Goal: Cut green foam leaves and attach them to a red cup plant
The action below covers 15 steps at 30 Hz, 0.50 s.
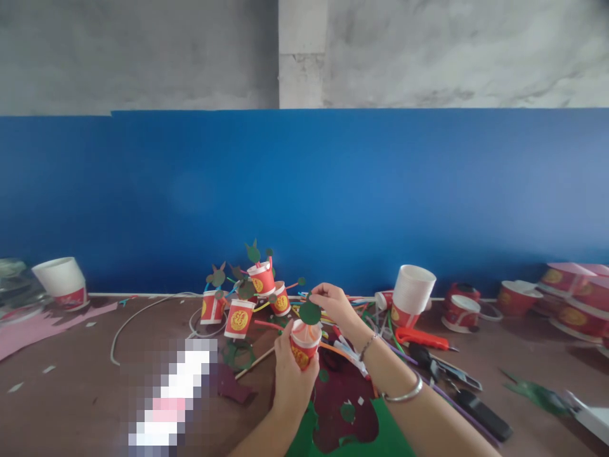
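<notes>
My left hand (294, 374) is wrapped around a small red-and-white paper cup (304, 346) with a yellow emblem, its opening facing up. Over the cup's rim, my right hand (333, 308) pinches a dark green paper disc (310, 313) by its upper edge. An orange straw-like piece shows at the cup's mouth, partly hidden by the disc. Just left of my hands stands a cluster of similar cups (238, 319) with straws and green paper shapes sticking out. Below my hands lie maroon paper (340, 400) and green paper (390, 431) with small cut circles.
To the right are a stack of white cups (413, 289), an orange-handled tool (423, 338), a black key fob (483, 412) and more red cups (518, 297). Another cup stack (64, 282) and pink paper (38, 330) lie left. A blue panel (304, 190) rises behind the table.
</notes>
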### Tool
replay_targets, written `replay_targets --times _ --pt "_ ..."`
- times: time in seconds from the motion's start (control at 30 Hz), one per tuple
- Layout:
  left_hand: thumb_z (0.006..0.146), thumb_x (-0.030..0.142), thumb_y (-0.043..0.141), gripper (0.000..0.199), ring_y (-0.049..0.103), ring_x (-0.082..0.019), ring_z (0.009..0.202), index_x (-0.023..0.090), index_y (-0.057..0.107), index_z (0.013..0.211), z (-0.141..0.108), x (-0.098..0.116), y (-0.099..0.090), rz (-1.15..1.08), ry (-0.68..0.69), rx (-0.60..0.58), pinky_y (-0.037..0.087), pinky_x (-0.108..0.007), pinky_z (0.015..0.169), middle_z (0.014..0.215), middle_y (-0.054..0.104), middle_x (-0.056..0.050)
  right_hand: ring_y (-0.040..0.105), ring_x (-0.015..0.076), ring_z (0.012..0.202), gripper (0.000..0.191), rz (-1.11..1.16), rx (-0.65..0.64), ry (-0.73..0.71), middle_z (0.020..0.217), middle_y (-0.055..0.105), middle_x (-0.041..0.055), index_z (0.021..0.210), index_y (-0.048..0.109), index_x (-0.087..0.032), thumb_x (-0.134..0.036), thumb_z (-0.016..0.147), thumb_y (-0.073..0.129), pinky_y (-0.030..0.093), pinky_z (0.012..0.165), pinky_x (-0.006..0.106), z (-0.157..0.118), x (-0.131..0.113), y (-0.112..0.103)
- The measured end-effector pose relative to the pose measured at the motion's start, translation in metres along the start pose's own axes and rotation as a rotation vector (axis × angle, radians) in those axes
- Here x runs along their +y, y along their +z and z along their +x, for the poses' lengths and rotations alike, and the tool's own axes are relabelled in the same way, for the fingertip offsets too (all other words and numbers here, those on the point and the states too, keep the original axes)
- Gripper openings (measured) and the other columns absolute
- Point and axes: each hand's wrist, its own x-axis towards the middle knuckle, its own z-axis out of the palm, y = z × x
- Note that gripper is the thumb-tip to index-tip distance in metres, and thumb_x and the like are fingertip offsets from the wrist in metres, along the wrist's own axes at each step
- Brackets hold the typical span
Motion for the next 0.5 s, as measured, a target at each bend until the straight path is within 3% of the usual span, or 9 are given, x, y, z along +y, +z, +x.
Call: replay_targets --times 0.5 --pt "0.069 0.015 0.058 0.057 0.051 -0.027 0.11 0.016 0.043 0.125 -0.0011 -0.0004 -0.0006 -0.025 -0.005 -0.008 0.042 -0.041 0.093 0.114 0.052 -0.014 0.05 0.0105 0.057 0.014 -0.03 -0.061 -0.042 0.061 0.057 -0.0024 0.071 0.059 -0.016 -0.027 0.063 0.061 0.039 0.054 0.022 0.0016 -0.0032 -0.0025"
